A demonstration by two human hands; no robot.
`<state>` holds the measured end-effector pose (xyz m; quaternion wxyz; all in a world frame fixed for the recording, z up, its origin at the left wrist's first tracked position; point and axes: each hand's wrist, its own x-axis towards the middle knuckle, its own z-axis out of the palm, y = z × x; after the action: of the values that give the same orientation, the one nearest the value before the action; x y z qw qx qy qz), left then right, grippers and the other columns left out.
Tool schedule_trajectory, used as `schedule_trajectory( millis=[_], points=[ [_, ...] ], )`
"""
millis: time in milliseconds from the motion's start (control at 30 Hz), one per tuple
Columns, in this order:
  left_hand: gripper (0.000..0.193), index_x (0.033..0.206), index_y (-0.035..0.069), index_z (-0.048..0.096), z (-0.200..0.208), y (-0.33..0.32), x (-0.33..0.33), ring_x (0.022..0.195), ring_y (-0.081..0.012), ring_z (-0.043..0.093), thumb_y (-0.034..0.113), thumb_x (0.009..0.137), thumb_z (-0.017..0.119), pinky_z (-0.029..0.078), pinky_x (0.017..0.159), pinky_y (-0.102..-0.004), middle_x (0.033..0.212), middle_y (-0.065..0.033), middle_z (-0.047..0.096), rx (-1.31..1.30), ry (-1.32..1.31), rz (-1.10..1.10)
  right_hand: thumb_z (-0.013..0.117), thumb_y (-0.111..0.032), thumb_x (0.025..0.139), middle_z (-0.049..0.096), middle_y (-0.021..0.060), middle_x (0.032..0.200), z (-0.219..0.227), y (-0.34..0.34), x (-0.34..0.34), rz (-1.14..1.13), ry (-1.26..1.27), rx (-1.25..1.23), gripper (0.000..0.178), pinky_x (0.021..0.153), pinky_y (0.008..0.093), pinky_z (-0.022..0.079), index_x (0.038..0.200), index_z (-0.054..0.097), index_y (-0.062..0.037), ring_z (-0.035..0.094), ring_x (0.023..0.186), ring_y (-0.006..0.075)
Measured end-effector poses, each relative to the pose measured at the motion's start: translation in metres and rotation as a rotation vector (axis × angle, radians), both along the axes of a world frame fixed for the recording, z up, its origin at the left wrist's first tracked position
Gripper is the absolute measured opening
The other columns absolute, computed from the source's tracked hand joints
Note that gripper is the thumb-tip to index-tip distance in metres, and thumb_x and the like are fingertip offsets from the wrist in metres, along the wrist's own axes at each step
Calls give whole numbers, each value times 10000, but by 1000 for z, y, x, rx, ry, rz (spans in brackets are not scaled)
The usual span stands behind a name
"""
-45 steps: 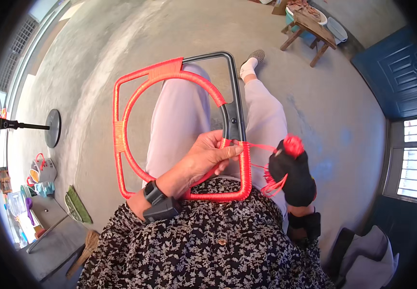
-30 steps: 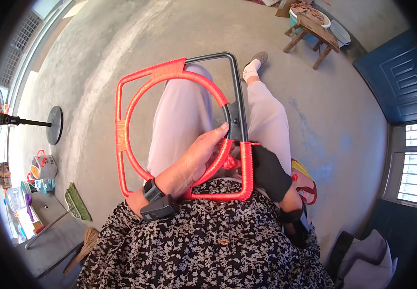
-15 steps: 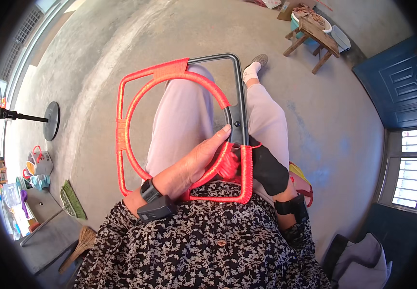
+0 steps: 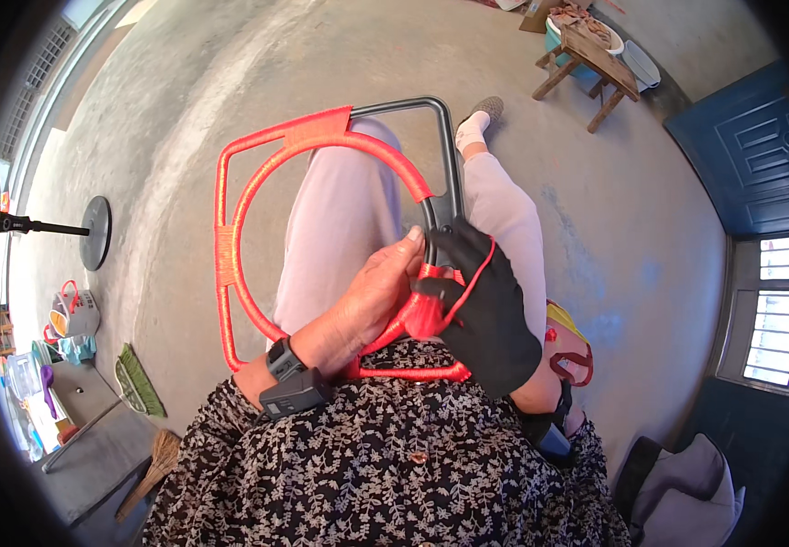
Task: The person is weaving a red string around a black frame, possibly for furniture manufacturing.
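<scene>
A square metal frame with a ring inside it rests upright across my lap. Red cord is wound tightly round most of it, while the upper right bar is bare black metal. My left hand is closed on the right side of the ring, thumb against the bare part. My right hand, in a black glove, is at the frame's right side, fingers closed on red cord, a strand of which loops over the glove. Between the hands hangs a bundle of the same cord. The glove hides the frame's lower right bar.
A yellow and red item lies beside my right thigh. Farther off are a wooden stool, a fan base, a bucket, a green broom, a straw brush and a grey padded seat.
My right hand has come up from behind the frame to its front, with cord looped over the glove. My left thumb has shifted slightly left; the frame has moved slightly left.
</scene>
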<state>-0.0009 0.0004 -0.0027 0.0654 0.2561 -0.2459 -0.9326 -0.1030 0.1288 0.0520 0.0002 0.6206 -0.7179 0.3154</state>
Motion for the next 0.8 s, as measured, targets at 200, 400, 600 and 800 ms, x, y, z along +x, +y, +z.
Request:
schedule_trajectory(
  millis=[200,400,600,800],
  points=[
    [245,970,79,623,-5,-4,2,681,-85,615,323,945,610,524,576,-230,850,-21,654,-137,-44,-18,752,-91,719,681,102,888,13,24,-26,-521,-779,-36,241,733,354,512,938,658,-54,659,875,244],
    [225,909,42,628,5,-5,5,576,-70,584,259,892,688,478,472,-190,770,-23,640,-177,-95,-322,659,-187,757,668,121,934,-41,75,-121,-248,338,252,235,752,464,507,962,650,-75,633,891,344],
    [210,966,11,656,8,-1,1,585,-67,585,213,914,673,485,474,-191,804,-32,658,-161,-6,-228,619,-131,825,635,114,807,-74,123,-175,-920,244,355,172,676,413,507,983,602,-67,640,744,315],
    [198,979,-16,670,7,2,-1,531,-78,555,174,941,633,442,444,-206,818,-58,675,-205,20,-224,553,-169,932,532,-16,742,-67,79,-87,-240,-1397,-11,349,617,242,461,1243,550,-11,519,639,74]
  ],
)
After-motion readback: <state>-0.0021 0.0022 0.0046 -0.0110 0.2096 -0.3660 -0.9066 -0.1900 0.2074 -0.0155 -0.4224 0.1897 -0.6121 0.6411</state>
